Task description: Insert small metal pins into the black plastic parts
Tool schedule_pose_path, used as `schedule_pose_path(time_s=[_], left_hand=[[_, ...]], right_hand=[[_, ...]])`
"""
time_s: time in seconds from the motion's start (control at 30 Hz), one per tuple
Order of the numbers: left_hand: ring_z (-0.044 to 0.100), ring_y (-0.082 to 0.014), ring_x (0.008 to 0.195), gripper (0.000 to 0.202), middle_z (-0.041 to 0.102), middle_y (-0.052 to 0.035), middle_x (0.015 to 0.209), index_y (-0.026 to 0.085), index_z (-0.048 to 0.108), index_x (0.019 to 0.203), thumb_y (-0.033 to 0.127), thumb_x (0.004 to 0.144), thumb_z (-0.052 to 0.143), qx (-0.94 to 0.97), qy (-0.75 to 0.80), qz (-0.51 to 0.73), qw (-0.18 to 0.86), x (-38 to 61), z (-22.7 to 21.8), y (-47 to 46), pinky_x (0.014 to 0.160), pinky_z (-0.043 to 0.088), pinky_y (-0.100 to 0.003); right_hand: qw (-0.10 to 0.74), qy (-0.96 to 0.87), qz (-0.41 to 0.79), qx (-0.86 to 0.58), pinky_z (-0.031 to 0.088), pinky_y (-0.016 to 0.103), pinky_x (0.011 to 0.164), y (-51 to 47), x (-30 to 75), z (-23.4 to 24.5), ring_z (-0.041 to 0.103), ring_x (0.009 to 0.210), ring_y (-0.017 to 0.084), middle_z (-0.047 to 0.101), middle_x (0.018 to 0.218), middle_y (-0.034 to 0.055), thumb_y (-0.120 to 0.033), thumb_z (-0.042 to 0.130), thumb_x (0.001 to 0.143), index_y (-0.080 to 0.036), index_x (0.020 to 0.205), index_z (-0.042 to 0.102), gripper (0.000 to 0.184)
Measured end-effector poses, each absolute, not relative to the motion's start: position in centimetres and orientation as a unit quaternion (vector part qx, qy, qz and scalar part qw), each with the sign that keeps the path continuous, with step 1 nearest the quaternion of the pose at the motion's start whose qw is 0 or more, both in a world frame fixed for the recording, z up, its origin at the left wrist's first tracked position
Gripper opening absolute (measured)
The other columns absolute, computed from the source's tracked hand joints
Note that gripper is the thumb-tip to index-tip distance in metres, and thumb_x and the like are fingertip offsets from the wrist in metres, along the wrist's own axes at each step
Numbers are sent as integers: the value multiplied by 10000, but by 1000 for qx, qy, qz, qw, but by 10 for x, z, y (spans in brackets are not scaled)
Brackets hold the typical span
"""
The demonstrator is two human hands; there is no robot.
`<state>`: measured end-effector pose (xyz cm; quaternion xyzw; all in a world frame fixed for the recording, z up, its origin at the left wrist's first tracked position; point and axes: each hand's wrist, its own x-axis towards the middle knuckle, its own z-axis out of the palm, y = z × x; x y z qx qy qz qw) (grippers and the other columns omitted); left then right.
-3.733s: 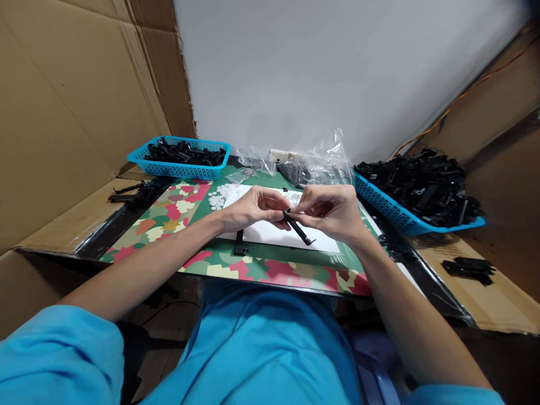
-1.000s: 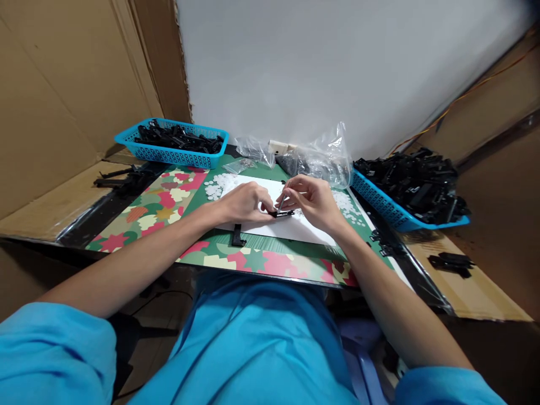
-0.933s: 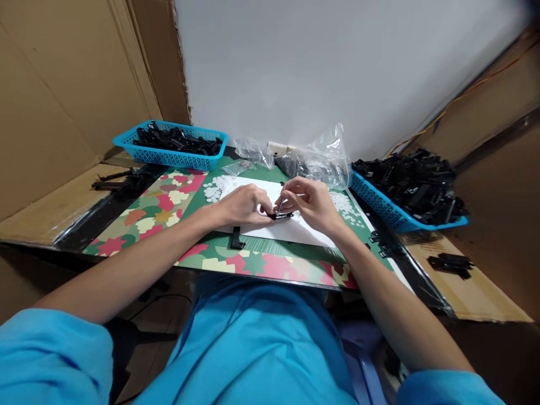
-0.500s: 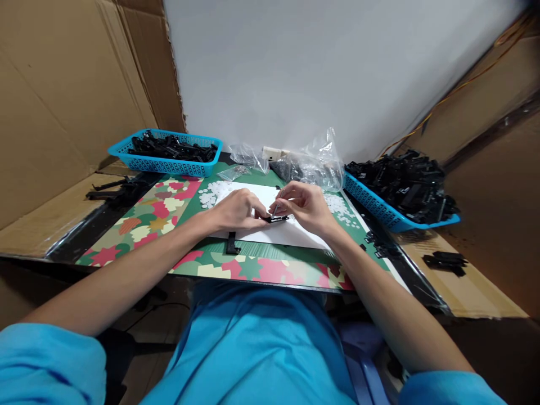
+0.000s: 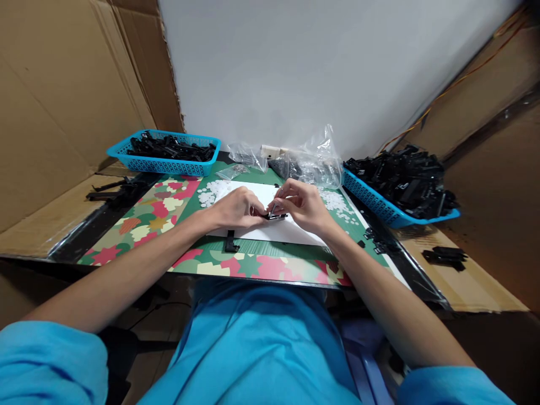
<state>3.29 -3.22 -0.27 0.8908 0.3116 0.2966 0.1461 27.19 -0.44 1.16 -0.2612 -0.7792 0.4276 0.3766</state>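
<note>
My left hand (image 5: 239, 208) is closed on a small black plastic part (image 5: 278, 216), pinching its left end just above the white sheet (image 5: 297, 232). In my right hand (image 5: 304, 203) is a thin silvery tool that looks like tweezers (image 5: 273, 208), its tip down at the part. Fingers hide much of both. Another black plastic piece (image 5: 231, 242) lies at the sheet's lower left edge. Small white discs are scattered in one group on the left (image 5: 210, 194) and another on the right (image 5: 335, 201).
Blue baskets heaped with black parts stand at back left (image 5: 169, 167) and right (image 5: 371, 202). Clear plastic bags (image 5: 323, 166) lie along the wall. Loose black parts rest on cardboard at left (image 5: 112, 191) and right (image 5: 445, 257). Cardboard walls (image 5: 63, 84) flank the table.
Both hands stay almost in place over the sheet. The tweezers' angle at the black part has shifted slightly, and the whole view has moved a little.
</note>
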Motion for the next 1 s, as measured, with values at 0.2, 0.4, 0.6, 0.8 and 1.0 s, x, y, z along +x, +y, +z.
schedule_pose_path(time_s=[0.2,0.4,0.6,0.8,1.0], left_hand=[[606,-126,574,219,722,-41,642,179,772,725,306,892,711,890,315,296,145,33,-5,-29,568,430,-261],[724,-170,669,164,811,-67,793,193,844,840,332,881,768,868,325,339,163,32,-2,-28,602,533,-258],[722,-156,678,285,847,-90,962,177,851,1025,428,901,796,768,440,461,64,16,4,-19,630,590,-279],[696,-142,667,300,838,-74,914,181,839,1012,463,929,774,756,459,467,5,0,7,-10,634,566,-270],[719,-170,737,255,838,-74,969,187,840,1047,404,933,767,805,426,413,7,-9,3,-4,678,563,-303]], right_hand=[[356,-790,420,-269,713,458,819,-3,273,8,780,832,233,760,943,57,-524,805,923,-243,895,595,352],[428,-759,423,-251,689,461,867,0,274,20,769,864,243,770,938,76,-649,754,936,-252,1005,650,417],[520,-746,305,-284,578,397,763,26,299,26,658,744,210,679,810,26,-579,642,1036,-269,1109,675,320],[344,-842,172,-377,419,315,682,37,296,4,580,722,183,672,817,36,-322,600,1025,-196,978,733,189],[248,-880,161,-371,383,277,674,27,276,-3,604,722,163,714,814,33,-368,772,926,-173,924,774,194]])
